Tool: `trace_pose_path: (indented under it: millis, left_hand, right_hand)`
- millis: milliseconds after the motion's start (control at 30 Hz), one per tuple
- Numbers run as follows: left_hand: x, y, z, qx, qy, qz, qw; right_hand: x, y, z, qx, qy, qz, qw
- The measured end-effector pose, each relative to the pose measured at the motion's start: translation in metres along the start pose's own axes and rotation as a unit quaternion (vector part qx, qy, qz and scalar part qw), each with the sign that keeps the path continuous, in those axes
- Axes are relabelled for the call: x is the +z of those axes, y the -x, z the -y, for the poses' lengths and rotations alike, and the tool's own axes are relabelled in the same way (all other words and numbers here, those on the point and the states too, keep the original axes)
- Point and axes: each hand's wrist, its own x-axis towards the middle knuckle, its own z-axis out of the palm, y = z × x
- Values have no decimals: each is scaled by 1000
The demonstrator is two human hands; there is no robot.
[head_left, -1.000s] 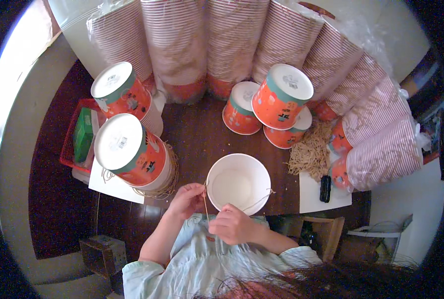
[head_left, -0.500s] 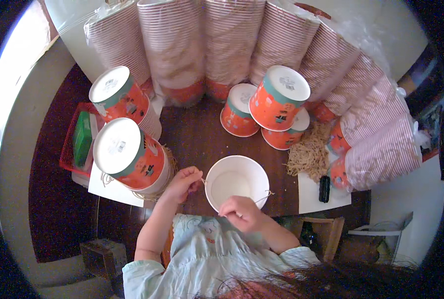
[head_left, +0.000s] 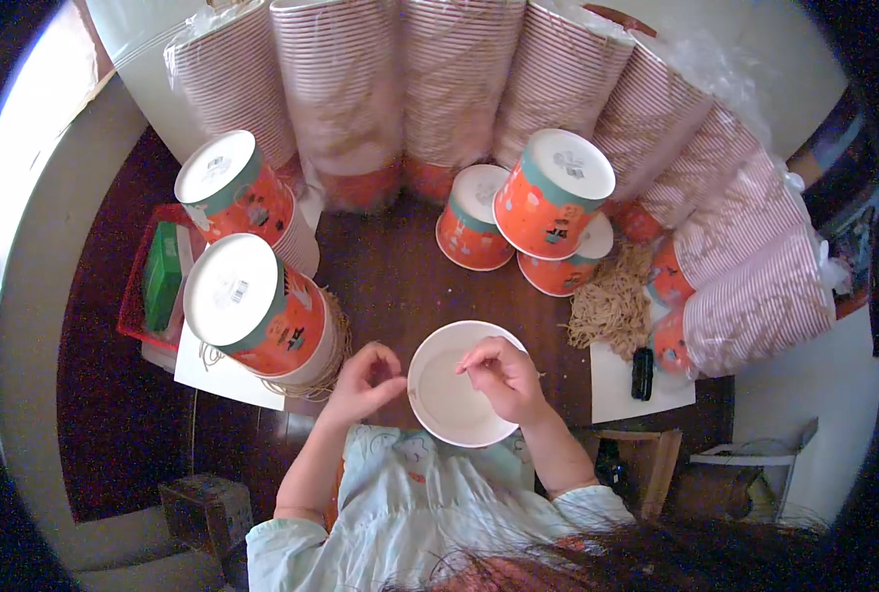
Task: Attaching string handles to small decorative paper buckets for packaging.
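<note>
A white paper bucket [head_left: 438, 395] stands mouth up on the table in front of me, its white inside showing. My left hand [head_left: 366, 383] is just left of its rim, thumb and curved fingers apart, with nothing visible between them. Over the right part of the bucket's mouth is my right hand [head_left: 507, 380], its fingers bent and the fingertips drawn together. Whether they pinch a string is too small to make out. This hand covers part of the bucket's right rim.
Upturned orange-and-green paper buckets [head_left: 296, 331] are stacked at left; more [head_left: 548, 217] stand behind. Plastic-wrapped bucket stacks [head_left: 341, 99] line the back and right. Tangled twine [head_left: 612, 306] and a black object [head_left: 642, 373] lie at right. A red basket [head_left: 134, 286] stands far left.
The bucket has shifted slightly toward me. My right hand has moved up and right, from the near rim to over the mouth. My left hand's fingers have spread from a pinch at the rim.
</note>
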Motion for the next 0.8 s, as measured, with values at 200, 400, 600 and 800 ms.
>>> trace_pose_path:
  millis: [200, 400, 600, 800]
  left_hand:
    - [15, 8, -25, 162, -265, -38, 950]
    - [20, 11, -14, 179, -314, -82, 929]
    - [18, 13, -14, 175, -283, -85, 939]
    - [13, 14, 0, 182, -287, -68, 938]
  right_hand:
    - [3, -3, 1, 16, 5, -3, 1000]
    - [4, -3, 2, 17, -6, 3, 1000]
    - [2, -3, 0, 16, -11, 4, 1000]
    - [0, 0, 0, 13, -25, 0, 1000]
